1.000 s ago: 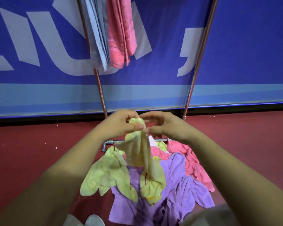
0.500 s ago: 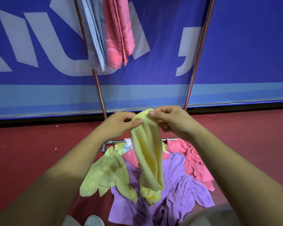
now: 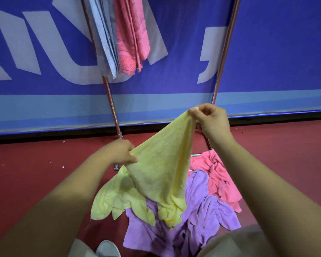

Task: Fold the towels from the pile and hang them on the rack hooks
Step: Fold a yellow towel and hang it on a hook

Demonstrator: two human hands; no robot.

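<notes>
A yellow towel is stretched between my hands above the pile. My left hand pinches its lower left edge, while my right hand pinches a corner held higher. Its bottom hangs down onto the pile on the floor: another yellow towel, purple towels and a pink towel. On the rack, a grey-blue towel and a pink towel hang folded at the top left.
The rack's right pole rises behind my right hand. A blue banner wall stands close behind the rack. Red floor surrounds the pile. My white shoe is at the bottom edge.
My hands have moved apart, spreading the bunched yellow towel open. My right hand rose and went right; my left hand dropped lower.
</notes>
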